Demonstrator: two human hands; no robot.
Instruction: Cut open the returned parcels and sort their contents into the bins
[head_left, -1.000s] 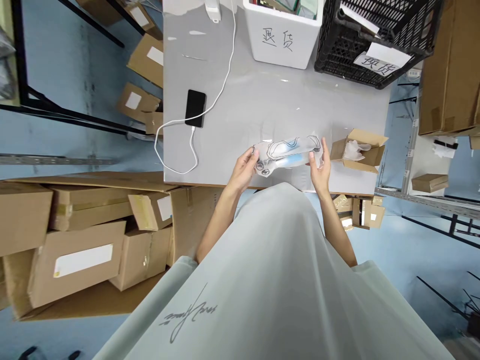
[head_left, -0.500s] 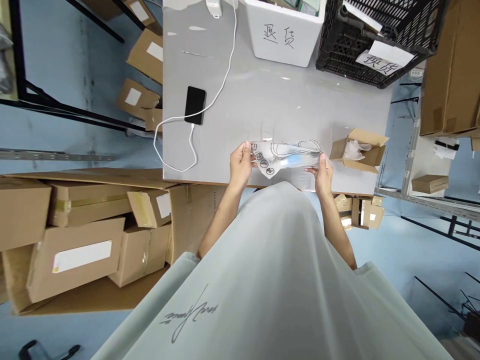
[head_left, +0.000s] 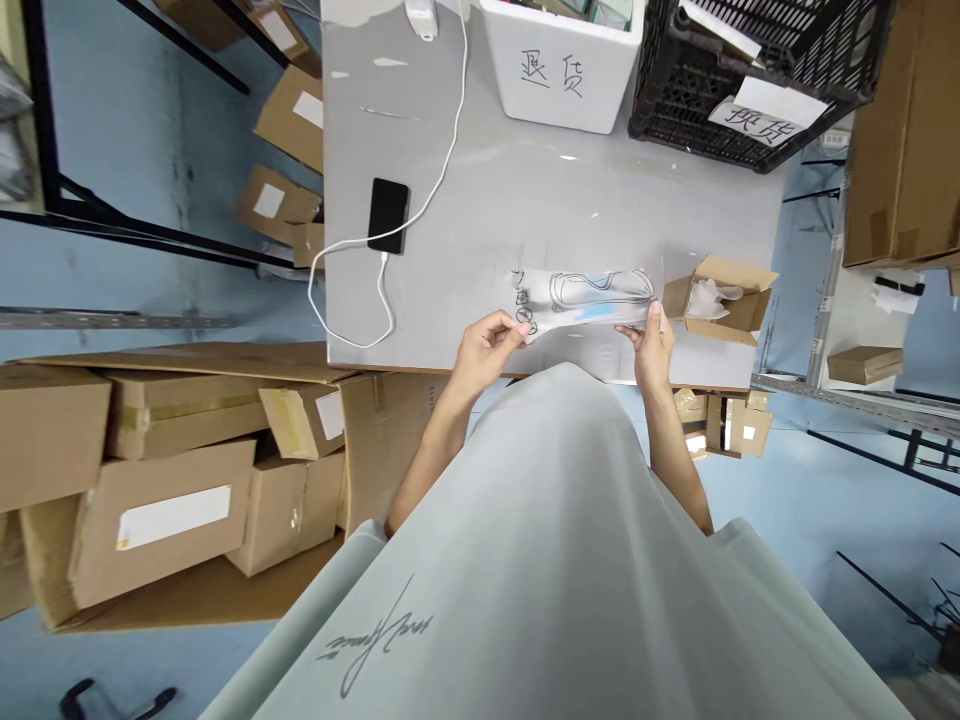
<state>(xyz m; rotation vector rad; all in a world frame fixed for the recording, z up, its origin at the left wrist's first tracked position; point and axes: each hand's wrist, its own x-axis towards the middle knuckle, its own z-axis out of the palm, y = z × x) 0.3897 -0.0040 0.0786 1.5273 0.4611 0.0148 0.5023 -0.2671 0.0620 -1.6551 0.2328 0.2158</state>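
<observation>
Stretched between my hands, above the near edge of the table, is a translucent plastic bag [head_left: 589,298] with black line drawings printed on it and something pale blue inside. My left hand [head_left: 491,350] pinches its lower left corner between thumb and fingers. At the other end, my right hand [head_left: 651,340] grips the bag's right edge, thumb on top. Just right of that hand stands a small open cardboard box [head_left: 724,300] with crumpled white plastic [head_left: 711,298] in it. What the blue thing is, I cannot make out.
A black phone [head_left: 388,215] with a white cable [head_left: 450,160] lies on the grey table [head_left: 465,230]. At the back are a white bin [head_left: 562,75] and a black crate [head_left: 712,110] with handwritten labels. To my left, a large carton [head_left: 390,430] holds several boxes.
My left hand has slid its hold from the bag's upper left side to the lower left corner. The bag now looks narrower and folded, and my right hand has shifted slightly right.
</observation>
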